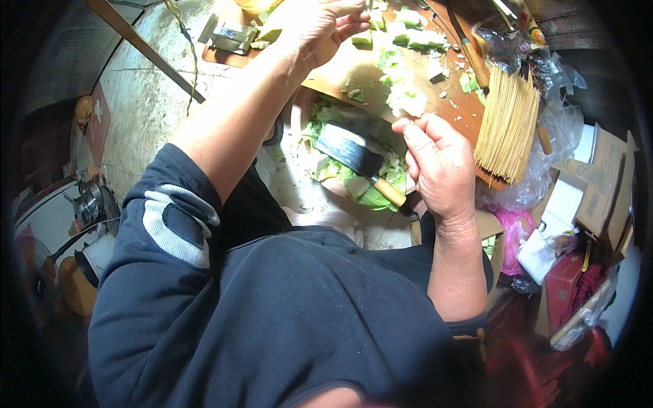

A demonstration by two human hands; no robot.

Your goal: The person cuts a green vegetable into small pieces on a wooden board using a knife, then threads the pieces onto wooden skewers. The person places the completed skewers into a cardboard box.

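My right hand [441,163] has its thumb and index finger pinched at the near end of a row of pale green cabbage pieces [400,84]. The pieces line up as if threaded together, but no stick shows inside them. My left hand [334,30] is at the top edge of the view, fingers curled beside cut cabbage chunks [377,20] on the wooden board [352,71]. What its fingertips hold is unclear. Below the board, a cleaver with a dark blade [349,148] and wooden handle [389,193] rests over loose cabbage leaves [375,199] in a basin.
A bundle of thin bamboo skewers [507,125] lies at the board's right edge, beside a wooden-handled knife [475,64]. Further right are clear plastic bags [553,163], a pink bag [512,237] and cardboard boxes [604,183]. A metal tin [229,33] stands at upper left.
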